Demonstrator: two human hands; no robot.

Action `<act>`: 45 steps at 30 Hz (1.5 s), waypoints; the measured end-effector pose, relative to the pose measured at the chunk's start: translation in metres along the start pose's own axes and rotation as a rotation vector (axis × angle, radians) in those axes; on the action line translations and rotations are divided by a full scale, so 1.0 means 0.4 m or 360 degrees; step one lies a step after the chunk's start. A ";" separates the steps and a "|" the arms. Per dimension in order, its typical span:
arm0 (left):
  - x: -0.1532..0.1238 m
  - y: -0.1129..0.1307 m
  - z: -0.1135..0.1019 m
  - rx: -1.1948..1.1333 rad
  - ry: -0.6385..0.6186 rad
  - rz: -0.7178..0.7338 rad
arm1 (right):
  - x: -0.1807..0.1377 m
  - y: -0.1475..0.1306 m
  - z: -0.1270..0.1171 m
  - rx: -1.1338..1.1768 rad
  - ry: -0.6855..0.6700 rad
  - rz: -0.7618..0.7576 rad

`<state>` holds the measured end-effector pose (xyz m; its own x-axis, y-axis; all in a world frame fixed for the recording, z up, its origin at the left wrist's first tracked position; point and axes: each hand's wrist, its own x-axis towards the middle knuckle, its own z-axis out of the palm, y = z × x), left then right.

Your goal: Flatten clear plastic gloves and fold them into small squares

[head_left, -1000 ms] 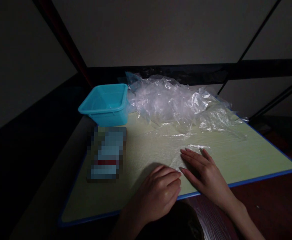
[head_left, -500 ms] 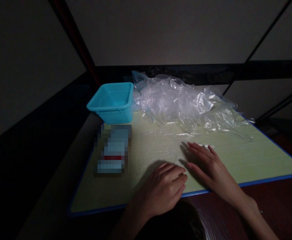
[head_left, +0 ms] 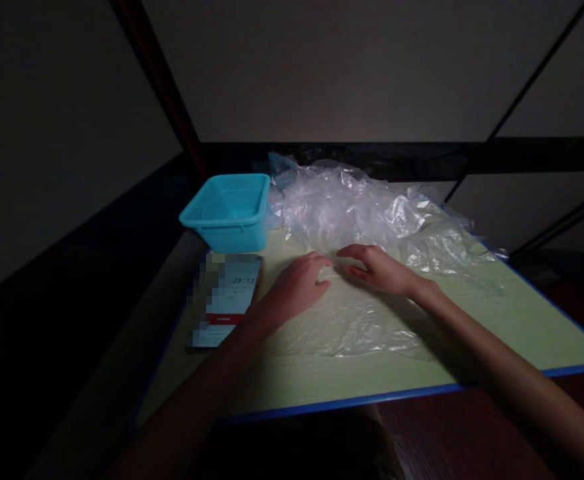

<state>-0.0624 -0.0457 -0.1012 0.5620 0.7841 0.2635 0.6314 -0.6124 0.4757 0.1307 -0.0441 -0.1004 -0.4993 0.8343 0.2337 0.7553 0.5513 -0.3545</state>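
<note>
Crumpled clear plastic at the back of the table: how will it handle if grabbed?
Likely floppy: the clear plastic lies in loose folds and creases. Probably light for its bulk, since it looks thin and see-through. Perhaps slippery, given its glossy highlights.

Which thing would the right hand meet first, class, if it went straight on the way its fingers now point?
Most likely the left hand: the right hand points leftward at it across a narrow gap. Depth is unclear, so it might brush the clear plastic first.
</note>
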 end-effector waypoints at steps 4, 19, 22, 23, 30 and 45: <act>0.054 -0.058 0.046 0.0015 0.0140 -0.0211 | 0.020 0.048 0.016 -0.0067 0.0095 0.0074; 0.055 -0.054 0.079 0.0224 0.0195 -0.0440 | 0.033 0.073 0.058 -0.0011 0.0261 0.0278; 0.052 -0.048 0.074 0.0200 0.0203 -0.0432 | 0.027 0.070 0.046 0.0129 0.0309 0.0263; 0.052 -0.047 0.072 0.0181 0.0205 -0.0433 | 0.024 0.069 0.040 0.0197 0.0318 0.0251; 0.043 -0.049 0.075 -0.0024 0.0230 -0.0442 | 0.002 0.065 0.018 0.0750 0.0311 0.0124; -0.011 -0.012 0.014 -0.0129 -0.0147 -0.0063 | -0.042 0.066 -0.042 0.1164 -0.0274 0.0120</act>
<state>-0.0648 -0.0467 -0.1094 0.5868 0.7924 0.1666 0.6108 -0.5682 0.5514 0.1663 -0.0437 -0.0984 -0.5619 0.8249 0.0617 0.3453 0.3017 -0.8887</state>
